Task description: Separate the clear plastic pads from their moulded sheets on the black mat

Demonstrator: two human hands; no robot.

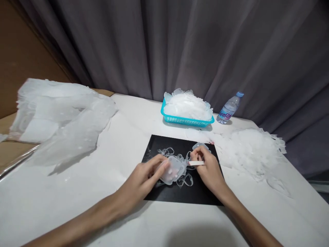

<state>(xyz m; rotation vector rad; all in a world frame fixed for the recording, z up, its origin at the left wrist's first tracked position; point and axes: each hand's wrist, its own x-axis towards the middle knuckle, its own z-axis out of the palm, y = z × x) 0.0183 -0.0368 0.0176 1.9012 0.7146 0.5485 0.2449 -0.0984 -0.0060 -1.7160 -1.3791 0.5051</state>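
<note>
My left hand (151, 175) pinches a thin translucent plastic piece (173, 170) with a wavy edge and small round marks, its thumb on top. At the piece's right edge, my right hand (205, 164) is closed on a slim white stick-like tool (196, 163); the tool's exact kind is unclear. Both hands are over a black mat (203, 188). Thin clear trimmed strips (187, 180) lie curled around and under the held piece. Another translucent piece (201, 146) rests at the mat's upper right, partly behind my right hand.
A turquoise basket (189, 122) heaped with translucent pieces stands at the back, beside a water bottle (229, 108). A pile of clear scraps (253, 151) lies at right. Stacked translucent sheets (64, 113) lie at left near cardboard (23, 51). A grey curtain (174, 44) hangs behind the white table (115, 199).
</note>
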